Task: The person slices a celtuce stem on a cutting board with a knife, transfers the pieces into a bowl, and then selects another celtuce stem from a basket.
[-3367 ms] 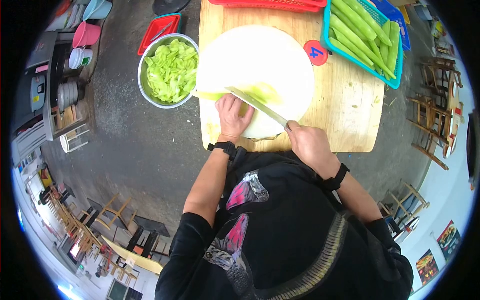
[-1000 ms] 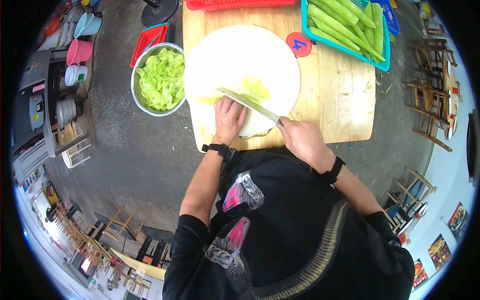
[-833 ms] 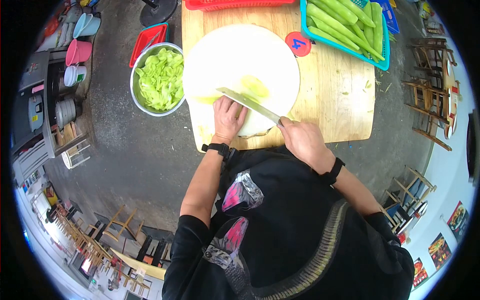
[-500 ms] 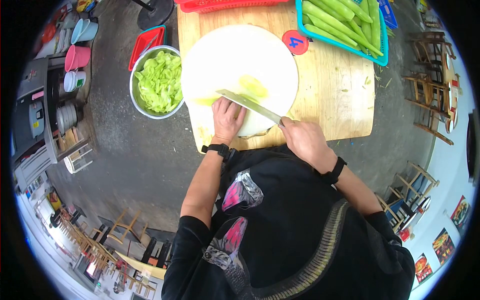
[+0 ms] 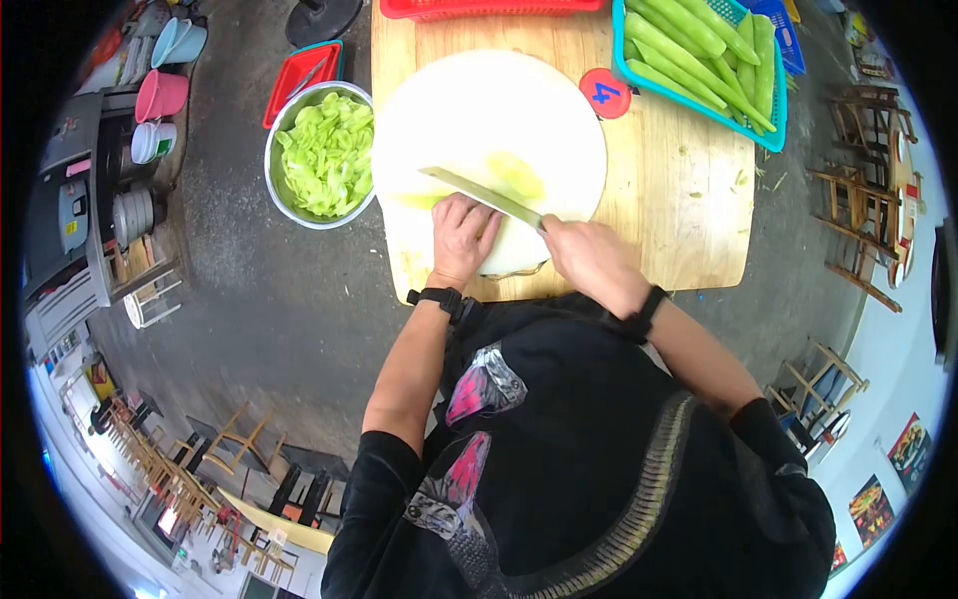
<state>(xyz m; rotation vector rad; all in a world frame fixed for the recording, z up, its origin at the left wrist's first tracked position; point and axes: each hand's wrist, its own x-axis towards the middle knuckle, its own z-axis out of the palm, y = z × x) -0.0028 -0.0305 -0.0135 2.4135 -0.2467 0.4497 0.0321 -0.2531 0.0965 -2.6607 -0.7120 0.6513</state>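
Note:
On the round white cutting board (image 5: 469, 110), my left hand (image 5: 464, 238) has its fingers curled down over a peeled celtuce stem (image 5: 421, 200), which glare and my fingers partly hide. My right hand (image 5: 591, 262) is closed around the handle of a kitchen knife (image 5: 486, 196). The long blade slants up and left across the board, right beside my left fingertips. Beyond the blade lie pale green celtuce slices (image 5: 516, 175), washed out by bright light.
Left of the board, a metal bowl (image 5: 276, 190) holds many green slices. A teal basket (image 5: 654, 85) of whole peeled stems stands at the back right, near a red disc (image 5: 605, 93) marked 4. Red baskets (image 5: 489, 8) sit at the table's far edge.
My right hand and the knife have shifted left and slightly up, the blade staying by my left fingers. The whole view has moved a little; my left hand keeps its place on the stem.

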